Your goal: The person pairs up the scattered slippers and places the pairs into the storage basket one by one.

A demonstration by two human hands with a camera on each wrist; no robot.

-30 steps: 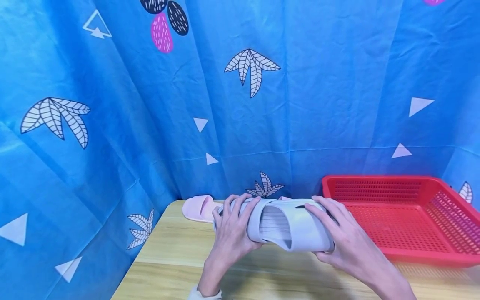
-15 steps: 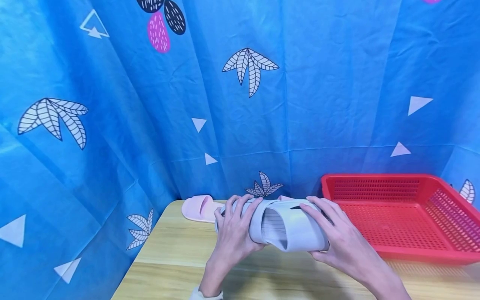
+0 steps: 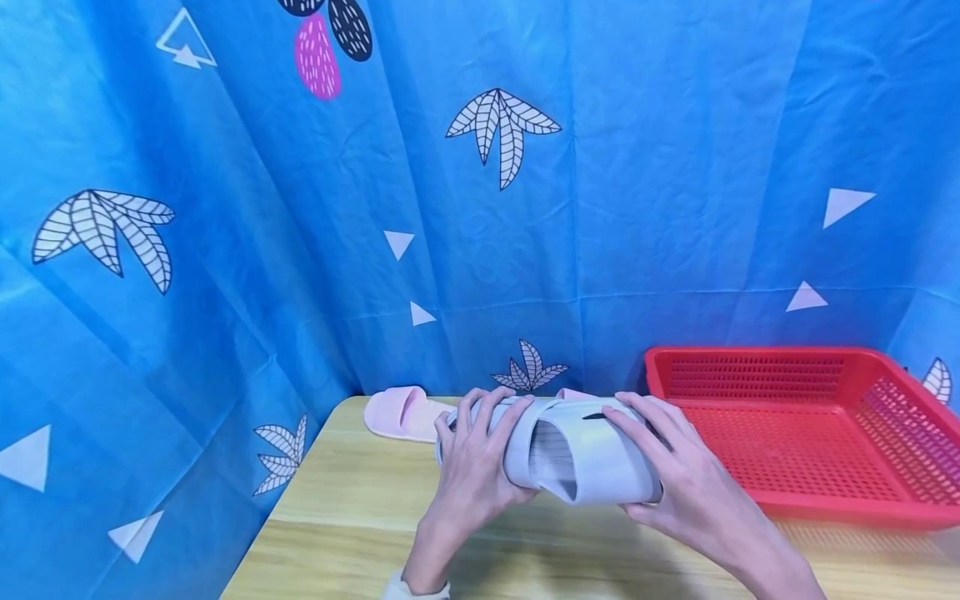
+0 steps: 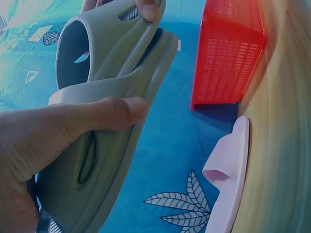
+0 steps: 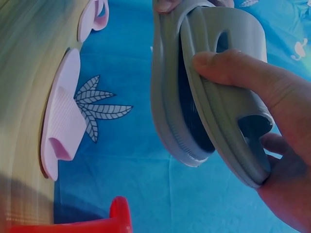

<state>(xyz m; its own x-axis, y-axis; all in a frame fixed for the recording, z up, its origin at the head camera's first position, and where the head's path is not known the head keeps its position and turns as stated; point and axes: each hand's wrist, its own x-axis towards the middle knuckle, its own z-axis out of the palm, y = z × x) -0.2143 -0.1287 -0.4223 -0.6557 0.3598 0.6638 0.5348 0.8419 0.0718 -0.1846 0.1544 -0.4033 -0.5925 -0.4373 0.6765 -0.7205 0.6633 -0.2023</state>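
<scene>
- Head view: blue curtain (image 3: 675,208), creased and folded, hung behind the table and along its left side.
- Table (image 3: 337,517): pale wood-grain top with a rounded far left corner; a soft shadow fell on it beneath the hands.
- Red basket (image 3: 840,510): rectangular, with perforated walls and floor, stood on the table's right part, near the curtain.
- Left grey slipper (image 3: 519,454) and right grey slipper (image 3: 617,467): wide-strapped, overlapped one against the other, held up over the table, left of the basket.
- Two pink slippers: one (image 3: 393,412) lay at the table's far left; the other (image 5: 63,116), seen in the right wrist view, lay along the far edge.
- Left hand (image 3: 474,475): fingers bent over the left grey slipper, thumb pressed on its strap, grasping it.
- Right hand (image 3: 690,467): fingers and thumb clasped about the right grey slipper.
- Pale sleeve cuff (image 3: 416,587): at the left wrist.
- Curtain prints: white leaf clusters (image 3: 504,133), white triangles (image 3: 847,204), black and pink ovals (image 3: 318,57).
</scene>
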